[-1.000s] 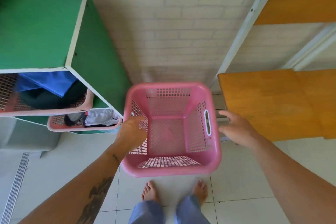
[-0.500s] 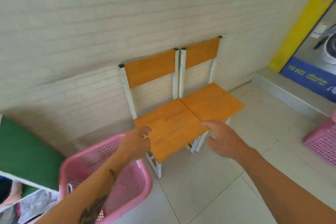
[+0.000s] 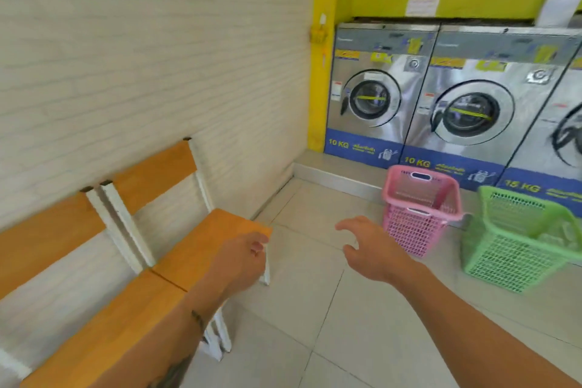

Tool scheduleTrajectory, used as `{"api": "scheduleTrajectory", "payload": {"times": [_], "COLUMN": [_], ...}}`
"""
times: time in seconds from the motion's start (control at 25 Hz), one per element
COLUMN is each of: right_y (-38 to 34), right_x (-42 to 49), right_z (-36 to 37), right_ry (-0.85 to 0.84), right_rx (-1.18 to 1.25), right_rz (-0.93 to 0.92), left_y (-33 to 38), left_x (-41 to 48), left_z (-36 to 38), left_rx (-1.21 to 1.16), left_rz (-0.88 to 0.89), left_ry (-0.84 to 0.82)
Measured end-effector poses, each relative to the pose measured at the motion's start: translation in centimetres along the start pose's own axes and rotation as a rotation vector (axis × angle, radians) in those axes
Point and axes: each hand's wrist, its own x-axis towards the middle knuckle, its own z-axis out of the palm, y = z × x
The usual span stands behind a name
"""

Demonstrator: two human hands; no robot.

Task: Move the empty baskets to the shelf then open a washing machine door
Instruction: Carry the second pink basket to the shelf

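A pink basket (image 3: 419,214) stands empty on the floor in front of the washing machines. Beside it on the right sits a green basket (image 3: 516,249), with something pale inside that is too blurred to name. Three silver front-loading machines line the yellow back wall; the leftmost door (image 3: 371,98) and the middle door (image 3: 472,112) are closed. My left hand (image 3: 241,257) hangs loosely curled over a chair's front corner and holds nothing. My right hand (image 3: 370,249) is spread open in the air, left of the pink basket and apart from it.
Two orange wooden chairs (image 3: 201,242) with white frames stand against the brick wall on the left. A raised step (image 3: 330,172) runs under the machines. Pale floor tiles stretch between me and the baskets.
The view has swung right, from the green shelf and the pink basket set down beside it to the washing machines. Both hands have left that basket and now hang free.
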Motion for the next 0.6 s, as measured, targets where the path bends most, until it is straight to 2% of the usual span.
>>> {"api": "scheduleTrajectory", "payload": {"times": [0.08, 0.24, 0.36, 0.6], "right_y": [4.6, 13.5, 19.8, 31.0], "right_x": [1.1, 5.1, 9.0, 16.4], "right_z": [-2.8, -7.0, -10.1, -15.8], "right_ry": [0.055, 0.131, 0.173, 0.286], "right_rx": [-0.004, -0.037, -0.052, 0.045], "right_rz": [0.082, 0.218, 0.311, 0.5], "left_y": [2.2, 8.1, 10.9, 19.8], "left_x": [5.0, 16.4, 24.8, 40.6], "left_z": [3.5, 10.6, 15.1, 22.9], "left_rx": [0.039, -0.125, -0.145, -0.025], "left_rz": [0.052, 0.169, 0.236, 0.361], "left_ry": [-0.028, -0.118, -0.149, -0.347]}}
